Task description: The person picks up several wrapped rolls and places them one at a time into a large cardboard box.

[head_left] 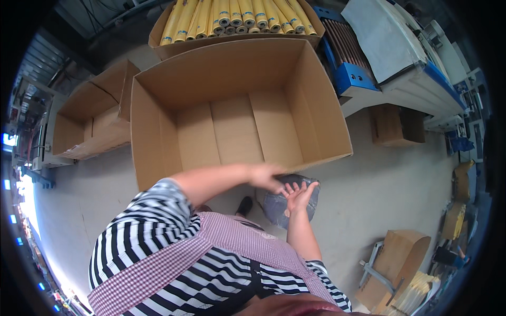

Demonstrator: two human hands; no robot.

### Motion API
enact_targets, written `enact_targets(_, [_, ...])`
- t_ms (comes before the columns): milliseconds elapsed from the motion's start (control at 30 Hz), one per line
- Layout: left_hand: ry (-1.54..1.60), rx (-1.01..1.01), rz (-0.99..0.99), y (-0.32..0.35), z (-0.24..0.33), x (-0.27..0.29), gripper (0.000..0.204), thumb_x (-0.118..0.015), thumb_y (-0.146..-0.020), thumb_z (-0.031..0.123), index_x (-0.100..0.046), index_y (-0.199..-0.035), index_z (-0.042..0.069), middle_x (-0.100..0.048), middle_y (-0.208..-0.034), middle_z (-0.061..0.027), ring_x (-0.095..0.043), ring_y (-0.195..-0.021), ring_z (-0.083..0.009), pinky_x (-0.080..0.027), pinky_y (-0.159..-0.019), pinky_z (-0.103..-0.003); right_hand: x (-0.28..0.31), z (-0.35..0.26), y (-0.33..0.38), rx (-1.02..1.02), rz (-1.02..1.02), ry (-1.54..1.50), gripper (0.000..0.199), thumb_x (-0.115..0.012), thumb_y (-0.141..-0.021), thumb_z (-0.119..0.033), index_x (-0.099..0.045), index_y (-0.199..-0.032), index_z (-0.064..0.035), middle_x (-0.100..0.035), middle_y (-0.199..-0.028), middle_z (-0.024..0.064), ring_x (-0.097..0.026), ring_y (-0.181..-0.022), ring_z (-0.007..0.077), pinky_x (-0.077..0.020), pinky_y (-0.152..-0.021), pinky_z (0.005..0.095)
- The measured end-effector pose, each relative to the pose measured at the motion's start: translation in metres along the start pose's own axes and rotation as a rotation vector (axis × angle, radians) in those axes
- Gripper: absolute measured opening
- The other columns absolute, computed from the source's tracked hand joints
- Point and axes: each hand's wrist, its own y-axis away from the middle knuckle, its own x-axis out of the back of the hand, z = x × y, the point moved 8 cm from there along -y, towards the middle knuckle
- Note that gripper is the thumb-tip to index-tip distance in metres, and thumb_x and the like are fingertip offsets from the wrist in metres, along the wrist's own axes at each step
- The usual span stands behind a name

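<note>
A big brown cardboard box (pixel 234 68) stands open in front of me, its bottom flaps bare inside. My left hand (pixel 266 176) reaches across to the right beside the box's near edge; motion smears its fingers. Close to it, almost meeting its fingertips, my right hand (pixel 299 196) is turned palm up with the fingers spread and nothing in it. Beneath both hands, on the floor, sits a dark grey bundle (pixel 275 209) that looks wrapped in plastic; the hands partly cover it.
Behind the box, another carton (pixel 232 43) is packed with yellow wrapped rolls (pixel 246 15). An open carton (pixel 97 118) stands left. At right are a blue and white machine (pixel 358 79), a carton (pixel 396 125) under it, and, nearer, a carton (pixel 395 266) by a metal frame.
</note>
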Motion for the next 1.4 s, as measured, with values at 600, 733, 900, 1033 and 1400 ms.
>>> enact_targets(600, [-0.769,0.556,0.474,0.228,-0.13,0.023,0.027,-0.051,-0.088,0.011,-0.072,-0.105,0.012,-0.073,-0.102,-0.0157,-0.07,-0.099,-0.035,-0.056,-0.082,-0.047,-0.024,-0.041,-0.037,-0.124,-0.18,0.188,0.039,-0.053,-0.088,0.0,-0.053,-0.126,0.0085,-0.059,-0.123,0.0262,-0.061,-0.112,0.0444,-0.0538,-0.094,0.062])
enact_targets(733, [-0.739,0.617,0.501,0.218,-0.138,0.045,0.026,-0.052,-0.087,0.012,-0.072,-0.103,0.013,-0.073,-0.102,-0.0157,-0.07,-0.1,-0.0348,-0.056,-0.083,-0.047,-0.043,-0.057,-0.045,-0.146,-0.18,0.263,0.032,-0.054,-0.091,-0.002,-0.056,-0.121,0.0064,-0.06,-0.12,0.0245,-0.061,-0.11,0.0403,-0.0538,-0.095,0.0603])
enact_targets(900, [-0.737,0.662,0.591,0.24,-0.169,0.03,0.028,-0.053,-0.086,0.013,-0.073,-0.105,0.015,-0.073,-0.105,-0.0151,-0.069,-0.101,-0.035,-0.056,-0.086,-0.047,-0.093,-0.054,-0.06,-0.111,-0.218,0.347,0.028,-0.054,-0.093,-0.005,-0.055,-0.119,0.0054,-0.06,-0.117,0.0226,-0.062,-0.109,0.0392,-0.0535,-0.095,0.0604])
enact_targets(1033, [-0.723,0.712,0.673,0.264,-0.181,0.059,0.026,-0.056,-0.086,0.012,-0.074,-0.104,0.014,-0.073,-0.107,-0.0148,-0.069,-0.103,-0.0348,-0.055,-0.089,-0.046,-0.104,-0.019,-0.073,-0.126,-0.183,0.238,0.027,-0.054,-0.094,-0.006,-0.055,-0.119,0.0052,-0.061,-0.116,0.0234,-0.062,-0.108,0.0392,-0.0522,-0.097,0.0617])
enact_targets(1400, [-0.718,0.903,0.616,0.265,-0.182,0.067,0.023,-0.061,-0.088,0.014,-0.072,-0.108,0.015,-0.072,-0.113,-0.0137,-0.067,-0.109,-0.0327,-0.054,-0.092,-0.044,-0.077,-0.001,-0.039,-0.19,-0.308,0.433,0.095,-0.073,-0.093,-0.042,-0.019,-0.157,0.0016,-0.037,-0.154,0.0224,-0.05,-0.133,0.0402,-0.0479,-0.104,0.053])
